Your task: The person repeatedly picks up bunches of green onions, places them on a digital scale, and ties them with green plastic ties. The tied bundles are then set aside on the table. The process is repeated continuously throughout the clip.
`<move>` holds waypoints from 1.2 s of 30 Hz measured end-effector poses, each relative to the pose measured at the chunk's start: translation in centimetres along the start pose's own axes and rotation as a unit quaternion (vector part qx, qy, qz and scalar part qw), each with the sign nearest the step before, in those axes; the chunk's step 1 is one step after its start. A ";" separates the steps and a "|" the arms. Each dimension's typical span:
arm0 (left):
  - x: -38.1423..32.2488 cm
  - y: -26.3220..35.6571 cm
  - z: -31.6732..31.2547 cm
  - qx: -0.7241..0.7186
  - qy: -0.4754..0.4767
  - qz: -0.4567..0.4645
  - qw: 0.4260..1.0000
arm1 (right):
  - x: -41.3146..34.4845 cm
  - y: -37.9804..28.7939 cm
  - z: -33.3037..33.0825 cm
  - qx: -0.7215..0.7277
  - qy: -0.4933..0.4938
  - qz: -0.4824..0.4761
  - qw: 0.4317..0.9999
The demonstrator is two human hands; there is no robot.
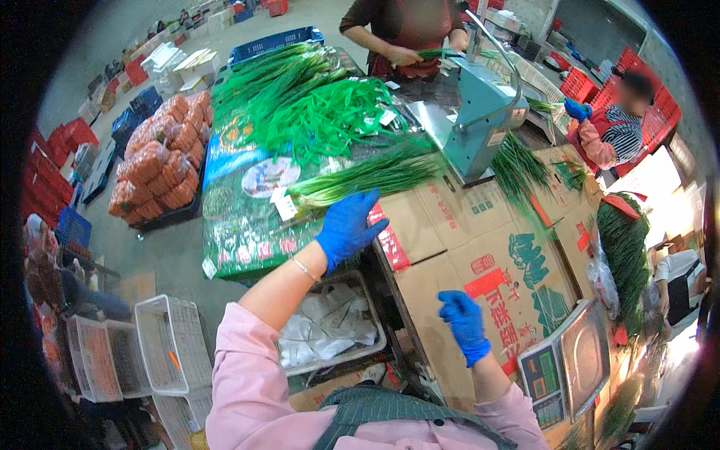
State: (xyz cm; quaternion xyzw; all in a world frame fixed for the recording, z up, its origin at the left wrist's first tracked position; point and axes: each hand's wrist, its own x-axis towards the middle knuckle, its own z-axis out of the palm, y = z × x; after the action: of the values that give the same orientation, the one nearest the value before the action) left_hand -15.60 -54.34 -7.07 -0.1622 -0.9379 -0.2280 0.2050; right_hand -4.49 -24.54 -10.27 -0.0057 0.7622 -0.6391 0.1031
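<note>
My left hand point(350, 228), in a blue glove, is spread just below a bundle of green onions point(360, 177), near its pale root end; whether it touches them I cannot tell. White tags point(285, 208) lie at that end. My right hand point(464, 326), also gloved in blue, hovers over flattened cardboard point(427, 292) with its fingers curled and nothing visible in them. Behind the bundle lie a heap of green strips point(332, 115) and more green onions point(275, 70). A teal machine with a metal arm point(484, 118) stands beyond the bundle's leafy end.
A digital scale point(585, 360) sits at the right. Below my left arm is a crate of white plastic point(332, 326). Bagged carrots point(163, 157) are stacked at the left. One person point(416, 34) works across the table, another point(619, 124) at the far right.
</note>
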 end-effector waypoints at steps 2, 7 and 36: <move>0.0 -1.9 0.7 -0.020 -0.014 -0.012 1.000 | 2.8 1.0 2.2 -0.113 -0.033 -0.053 0.992; 4.4 -10.6 2.9 -0.068 0.017 -0.098 0.993 | 7.9 4.1 4.5 -0.246 -0.042 -0.091 0.964; 30.3 -29.7 11.9 0.218 0.005 -0.231 0.948 | 9.9 3.6 3.7 -0.166 0.050 -0.061 0.983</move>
State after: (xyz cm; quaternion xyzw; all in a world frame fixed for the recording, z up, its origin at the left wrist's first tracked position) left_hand -57.28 -67.13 -13.56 0.1091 -0.9754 -0.0600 0.1817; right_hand -13.08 -28.82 -15.88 -0.0374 0.8602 -0.5081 0.0230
